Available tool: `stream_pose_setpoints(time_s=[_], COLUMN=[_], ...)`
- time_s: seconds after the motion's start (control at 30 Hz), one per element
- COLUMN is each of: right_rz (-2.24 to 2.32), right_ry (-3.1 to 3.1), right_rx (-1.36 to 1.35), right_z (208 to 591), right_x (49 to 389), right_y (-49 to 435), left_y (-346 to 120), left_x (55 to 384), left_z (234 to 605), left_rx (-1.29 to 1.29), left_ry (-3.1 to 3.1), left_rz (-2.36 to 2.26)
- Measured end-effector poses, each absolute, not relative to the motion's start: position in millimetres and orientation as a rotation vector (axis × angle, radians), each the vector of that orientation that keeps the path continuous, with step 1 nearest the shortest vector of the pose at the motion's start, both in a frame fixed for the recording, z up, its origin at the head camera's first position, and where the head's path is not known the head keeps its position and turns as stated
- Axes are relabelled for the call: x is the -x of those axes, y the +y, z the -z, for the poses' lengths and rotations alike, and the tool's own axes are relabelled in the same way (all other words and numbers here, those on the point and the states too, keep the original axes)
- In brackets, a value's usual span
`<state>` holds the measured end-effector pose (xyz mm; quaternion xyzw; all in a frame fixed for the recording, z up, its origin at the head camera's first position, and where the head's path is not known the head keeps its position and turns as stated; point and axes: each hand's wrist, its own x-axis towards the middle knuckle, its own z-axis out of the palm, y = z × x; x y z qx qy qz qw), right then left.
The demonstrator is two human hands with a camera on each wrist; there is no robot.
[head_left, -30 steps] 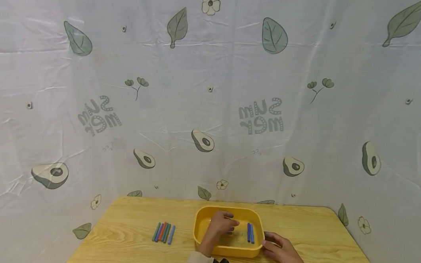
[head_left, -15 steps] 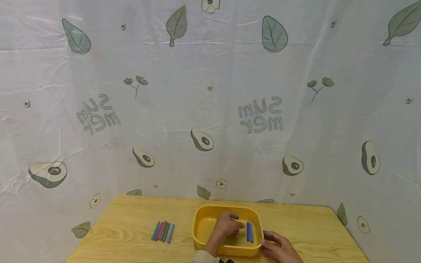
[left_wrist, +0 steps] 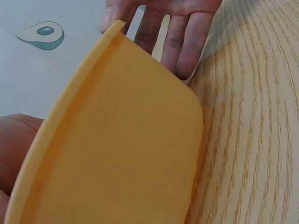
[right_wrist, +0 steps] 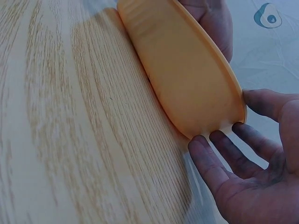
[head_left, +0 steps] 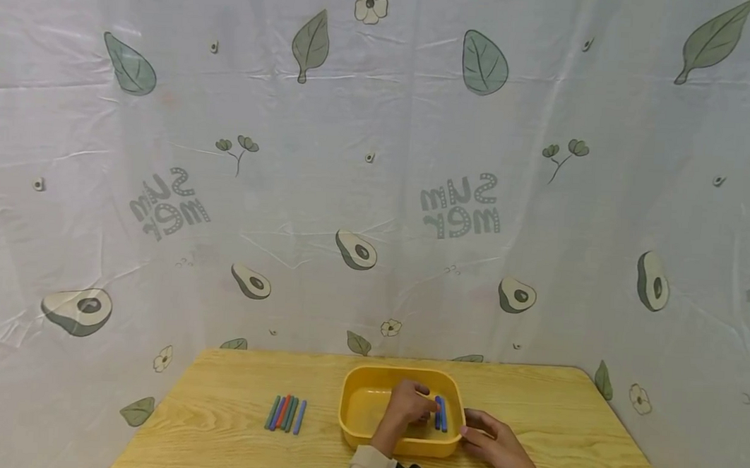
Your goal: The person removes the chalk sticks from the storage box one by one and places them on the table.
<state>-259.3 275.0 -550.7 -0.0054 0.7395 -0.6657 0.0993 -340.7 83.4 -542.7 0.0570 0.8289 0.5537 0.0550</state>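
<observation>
A yellow plastic tray (head_left: 364, 438) stands on the table, with two blue chalk-like sticks, one dark blue (head_left: 437, 422) and one lighter blue (head_left: 445, 416), lying side by side near its right end. Inside the tray, my left hand (head_left: 407, 404) reaches in from the front, its fingertips right at the dark blue stick; I cannot tell whether they pinch it. My right hand (head_left: 494, 442) is at the tray's right end. In the right wrist view its spread fingers (right_wrist: 222, 149) touch the outer wall and its thumb is at the rim. The tray wall (left_wrist: 126, 130) hides most of my left hand.
Several similar sticks in green, blue and red (head_left: 283, 411) lie side by side on the wooden table (head_left: 224, 438), left of the tray. A pale curtain (head_left: 314, 188) printed with leaves and avocados hangs behind the table and at its sides.
My left hand has moved right inside the tray, and its fingertips now overlap the dark blue stick. The right hand stays against the tray. The head view has shifted slightly.
</observation>
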Motion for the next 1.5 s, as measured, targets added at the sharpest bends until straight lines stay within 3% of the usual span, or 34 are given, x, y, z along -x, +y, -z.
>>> stream_pose_setpoints(time_s=[0.67,1.5], right_rz=[1.985,1.991], right_ry=[2.162,2.18], right_rx=[0.068,0.117], right_z=[551,548], right_x=[258,255], right_y=[278,277], left_y=[96,112], left_x=[341,341], left_z=[542,541], left_rx=[-0.249,-0.117], left_ry=[2.774,3.036], left_rz=[-1.488,-1.173])
